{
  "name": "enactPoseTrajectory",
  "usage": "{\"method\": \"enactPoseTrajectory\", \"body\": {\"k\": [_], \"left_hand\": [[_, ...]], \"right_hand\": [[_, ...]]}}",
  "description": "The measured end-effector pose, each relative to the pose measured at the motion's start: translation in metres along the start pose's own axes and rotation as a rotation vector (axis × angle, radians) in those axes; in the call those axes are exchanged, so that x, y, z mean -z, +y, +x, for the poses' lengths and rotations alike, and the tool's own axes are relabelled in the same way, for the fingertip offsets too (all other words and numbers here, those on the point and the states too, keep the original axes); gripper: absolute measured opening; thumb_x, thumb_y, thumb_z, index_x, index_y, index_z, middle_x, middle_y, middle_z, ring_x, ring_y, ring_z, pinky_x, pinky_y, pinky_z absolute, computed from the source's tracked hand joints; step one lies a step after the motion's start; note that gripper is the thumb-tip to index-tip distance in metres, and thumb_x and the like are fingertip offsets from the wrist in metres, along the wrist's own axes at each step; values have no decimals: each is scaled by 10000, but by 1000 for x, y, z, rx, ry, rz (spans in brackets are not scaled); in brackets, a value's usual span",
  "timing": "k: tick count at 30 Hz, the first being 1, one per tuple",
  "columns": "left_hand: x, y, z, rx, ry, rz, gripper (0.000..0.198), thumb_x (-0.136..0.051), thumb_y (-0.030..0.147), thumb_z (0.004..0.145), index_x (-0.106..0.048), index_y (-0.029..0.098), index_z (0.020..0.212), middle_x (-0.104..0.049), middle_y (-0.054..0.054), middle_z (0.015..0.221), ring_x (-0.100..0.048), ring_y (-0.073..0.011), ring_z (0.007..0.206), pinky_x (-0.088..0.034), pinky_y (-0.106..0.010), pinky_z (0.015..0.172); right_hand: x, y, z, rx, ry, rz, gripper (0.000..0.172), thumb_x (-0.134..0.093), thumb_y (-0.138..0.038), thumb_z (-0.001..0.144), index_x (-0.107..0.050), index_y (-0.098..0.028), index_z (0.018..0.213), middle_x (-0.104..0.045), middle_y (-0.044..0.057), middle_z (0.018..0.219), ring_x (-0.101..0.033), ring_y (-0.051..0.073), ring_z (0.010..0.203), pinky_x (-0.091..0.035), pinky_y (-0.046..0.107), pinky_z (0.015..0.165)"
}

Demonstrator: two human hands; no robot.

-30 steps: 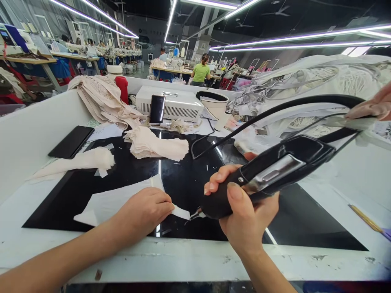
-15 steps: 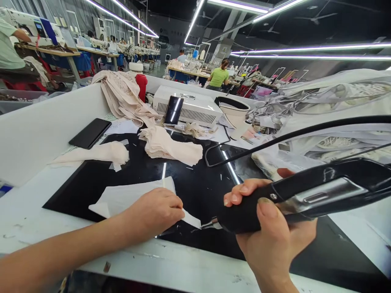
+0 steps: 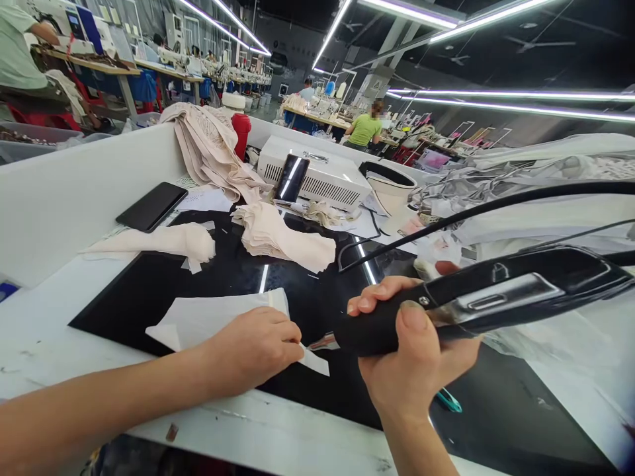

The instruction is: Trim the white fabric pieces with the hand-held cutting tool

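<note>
My left hand (image 3: 258, 344) is closed, its fingertips pressed together on a piece of thin white fabric (image 3: 213, 316) that lies on a glossy black board. A narrow end of the fabric sticks out to the right of those fingers. Wrapped in my right hand (image 3: 417, 357) is a black corded handheld tool (image 3: 496, 297) with a silver side panel. Its pointed metal tip (image 3: 323, 342) is at the fabric's edge, close beside my left fingertips; whether it touches is hard to tell. Below my right hand lies a small turquoise item (image 3: 449, 399), partly hidden.
Ahead lie a stack of pale pink fabric pieces (image 3: 285, 237), a rolled pale cloth (image 3: 163, 243), a phone (image 3: 153, 206) and a second phone (image 3: 292, 178) leaning on a white vented box (image 3: 317, 168). Pale fabric (image 3: 536, 178) heaps up right. The tool's cable (image 3: 486, 198) arcs rightward.
My right hand has moved left with the tool, bringing its tip from the strip's far end toward my left fingers. The turquoise item has come into sight. My left hand keeps its hold.
</note>
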State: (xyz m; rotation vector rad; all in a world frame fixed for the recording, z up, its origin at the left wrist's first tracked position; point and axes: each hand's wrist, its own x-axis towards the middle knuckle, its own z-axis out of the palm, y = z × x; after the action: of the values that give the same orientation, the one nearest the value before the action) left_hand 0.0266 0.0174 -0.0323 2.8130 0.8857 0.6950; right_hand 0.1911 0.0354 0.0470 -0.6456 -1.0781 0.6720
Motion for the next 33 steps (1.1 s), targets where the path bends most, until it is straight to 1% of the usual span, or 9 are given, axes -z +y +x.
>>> {"method": "enactPoseTrajectory", "body": {"k": [4,8,11,14,18,23,27,33], "left_hand": [[2,0,1,6,-16,-2,163,-611,44,967,-697,162,894,-707,-50,955,-659,-201,889,-522,-333,834],[3,1,2,1,-20,-1,174,-609,25,953,-684,163,877,-704,-43,946,-656,-192,872,-516,-327,827],[4,1,2,-3,-4,-10,190,-605,12,943,-666,164,848,-698,-35,940,-650,-180,863,-512,-320,823],[4,1,1,-5,5,-14,197,-618,-7,919,-654,165,830,-693,-31,936,-643,-178,859,-506,-322,808],[3,1,0,-2,9,-15,204,-628,-21,904,-650,165,822,-688,-24,924,-636,-178,852,-498,-328,800],[3,0,-1,-1,19,-13,209,-638,-27,892,-644,166,810,-684,-13,913,-630,-175,836,-495,-325,786],[1,0,-1,-1,30,-18,208,-636,-26,896,-647,167,819,-687,-20,930,-631,-174,848,-499,-327,795],[0,0,2,-6,27,-30,177,-648,12,932,-670,162,841,-694,-32,923,-651,-184,877,-513,-332,811]], "right_hand": [[-1,1,-1,-3,-12,-24,367,-851,-287,771,-616,-288,1053,-680,-69,718,-626,136,516,-562,289,474],[-1,-1,-2,-2,-17,-34,392,-831,-254,782,-617,-292,1109,-680,-69,731,-624,132,521,-562,288,479],[4,-4,0,-10,-15,-57,406,-818,-267,790,-618,-303,1141,-667,-71,739,-617,133,527,-568,295,488],[11,-6,1,-16,29,-63,452,-827,-289,777,-623,-320,1179,-651,-74,742,-615,137,549,-573,295,496],[16,-6,0,-37,36,-57,504,-856,-295,746,-619,-316,1191,-668,-76,738,-608,138,540,-571,295,486],[14,-9,-1,-48,28,-94,476,-832,-245,766,-612,-318,1182,-667,-76,735,-618,135,545,-571,292,501],[11,-12,-1,-56,36,-63,466,-828,-282,759,-612,-321,1171,-648,-77,722,-603,139,533,-560,293,474],[5,-11,-9,-34,-20,-26,472,-827,-317,781,-598,-305,1194,-642,-69,730,-614,136,534,-541,272,450]]}}
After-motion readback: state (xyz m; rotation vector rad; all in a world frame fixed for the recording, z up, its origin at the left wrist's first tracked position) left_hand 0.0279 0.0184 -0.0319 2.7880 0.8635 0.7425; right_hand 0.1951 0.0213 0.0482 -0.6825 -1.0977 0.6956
